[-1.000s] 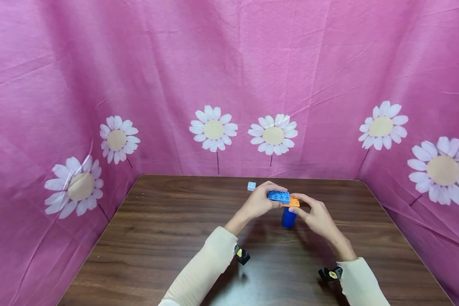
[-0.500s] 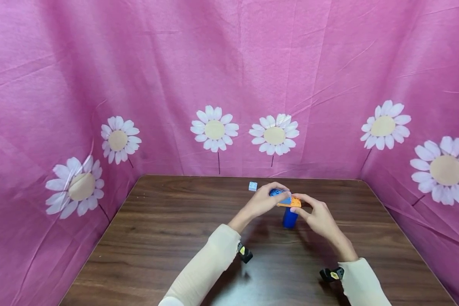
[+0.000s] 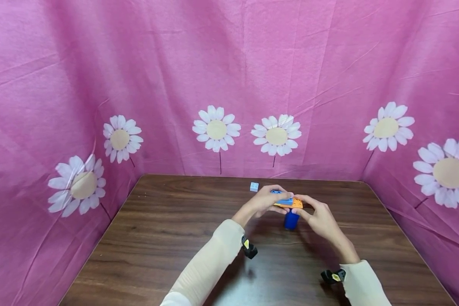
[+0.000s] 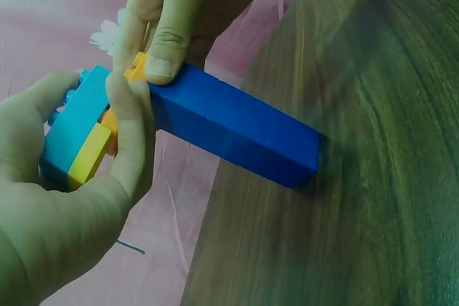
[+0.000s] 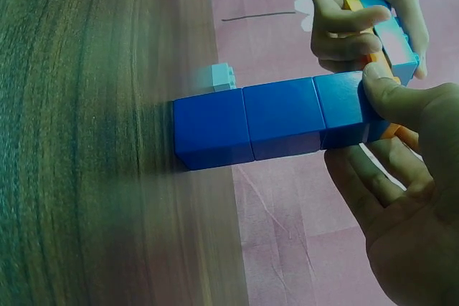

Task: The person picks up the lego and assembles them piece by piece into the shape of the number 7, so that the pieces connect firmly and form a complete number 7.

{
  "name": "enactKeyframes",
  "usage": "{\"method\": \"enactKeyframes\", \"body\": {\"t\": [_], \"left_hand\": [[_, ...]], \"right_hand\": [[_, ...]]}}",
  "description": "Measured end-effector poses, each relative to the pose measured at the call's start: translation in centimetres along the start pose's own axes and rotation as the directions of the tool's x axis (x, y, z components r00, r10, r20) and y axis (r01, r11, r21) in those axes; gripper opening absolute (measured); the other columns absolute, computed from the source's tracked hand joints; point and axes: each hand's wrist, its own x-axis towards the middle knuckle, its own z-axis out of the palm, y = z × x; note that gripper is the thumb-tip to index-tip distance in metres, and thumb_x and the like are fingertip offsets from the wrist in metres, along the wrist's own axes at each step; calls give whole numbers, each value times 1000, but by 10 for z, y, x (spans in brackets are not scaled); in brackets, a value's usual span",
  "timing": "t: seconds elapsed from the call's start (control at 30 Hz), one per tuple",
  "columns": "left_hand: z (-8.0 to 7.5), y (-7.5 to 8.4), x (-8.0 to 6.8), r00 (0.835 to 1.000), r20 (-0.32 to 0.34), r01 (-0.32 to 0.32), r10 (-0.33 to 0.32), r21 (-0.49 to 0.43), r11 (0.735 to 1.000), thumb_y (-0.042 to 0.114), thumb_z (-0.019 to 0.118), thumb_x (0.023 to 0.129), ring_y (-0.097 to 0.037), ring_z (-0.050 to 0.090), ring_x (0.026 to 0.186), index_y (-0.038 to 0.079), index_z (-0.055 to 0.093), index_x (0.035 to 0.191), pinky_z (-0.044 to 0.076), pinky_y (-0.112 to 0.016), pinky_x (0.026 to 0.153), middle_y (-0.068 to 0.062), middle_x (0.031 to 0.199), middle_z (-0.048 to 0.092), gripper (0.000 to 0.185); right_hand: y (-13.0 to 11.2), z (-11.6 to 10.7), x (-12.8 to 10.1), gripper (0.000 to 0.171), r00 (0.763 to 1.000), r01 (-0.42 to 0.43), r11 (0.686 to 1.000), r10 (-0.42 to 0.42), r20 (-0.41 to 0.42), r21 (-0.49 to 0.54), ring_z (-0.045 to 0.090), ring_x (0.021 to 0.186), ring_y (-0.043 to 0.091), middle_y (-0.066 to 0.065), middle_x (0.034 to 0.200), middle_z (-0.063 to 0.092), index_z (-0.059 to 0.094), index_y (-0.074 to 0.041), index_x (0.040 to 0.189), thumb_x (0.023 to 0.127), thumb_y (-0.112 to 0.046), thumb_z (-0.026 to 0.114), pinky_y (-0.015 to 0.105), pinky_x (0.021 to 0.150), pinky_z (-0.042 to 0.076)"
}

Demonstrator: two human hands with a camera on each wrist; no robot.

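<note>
A tower of dark blue toy bricks point(image 5: 283, 120) stands upright on the table, capped by a flat orange brick point(image 3: 298, 204) that juts out to the left. On the orange brick's left part lies a lighter blue studded brick point(image 4: 77, 120), with a yellow piece point(image 4: 90, 155) under its outer end. My left hand point(image 3: 265, 202) grips this overhanging end between thumb and fingers, the thumb over the studs and fingers beneath. From the right, my right hand point(image 3: 322, 219) pinches the tower's top, its thumb where the orange and dark blue bricks meet.
A small pale blue brick point(image 3: 254, 187) sits near the back edge of the brown wooden table point(image 3: 168, 229). Behind and beside the table hangs a pink cloth point(image 3: 157, 85) with white daisies. Each wrist wears a black camera band.
My left thumb has moved up from the blue brick's front side onto its top, and fingers now show underneath. My right hand keeps its pinch on the tower's top.
</note>
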Motion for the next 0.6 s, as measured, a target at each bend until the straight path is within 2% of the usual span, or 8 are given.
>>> {"method": "enactKeyframes", "body": {"t": [0.1,0.2,0.4,0.6], "left_hand": [[0,0,0,1000,6,-2,2,-1,1000,28,76,101,-18,75,74,6,67,113,57,-55,101,-9,92,74,26],[0,0,0,1000,9,2,-2,-8,1000,28,75,101,-18,74,75,3,66,113,62,-48,97,-9,92,74,29],[1,1,-1,1000,0,22,-22,-30,999,28,75,102,-19,74,77,-2,68,114,65,-30,79,-10,94,74,34],[3,1,1,1000,-14,22,-23,-52,998,24,75,101,-18,73,72,-4,72,106,63,-24,67,-9,89,74,29]], "right_hand": [[-1,0,0,40,1000,-3,1000,3,0,1,66,123,39,21,133,72,69,-6,137,100,-18,76,64,97,57],[-1,0,0,39,1000,-5,1000,5,-3,-12,66,121,34,18,133,73,69,-8,137,100,-19,77,60,95,59],[-1,0,0,38,1000,9,999,-10,-15,-37,67,116,23,16,131,74,71,-10,135,99,-19,78,51,90,61],[1,1,0,39,1000,5,1000,-5,-13,9,62,115,1,17,132,74,71,-8,135,98,-17,79,57,92,61]]}}
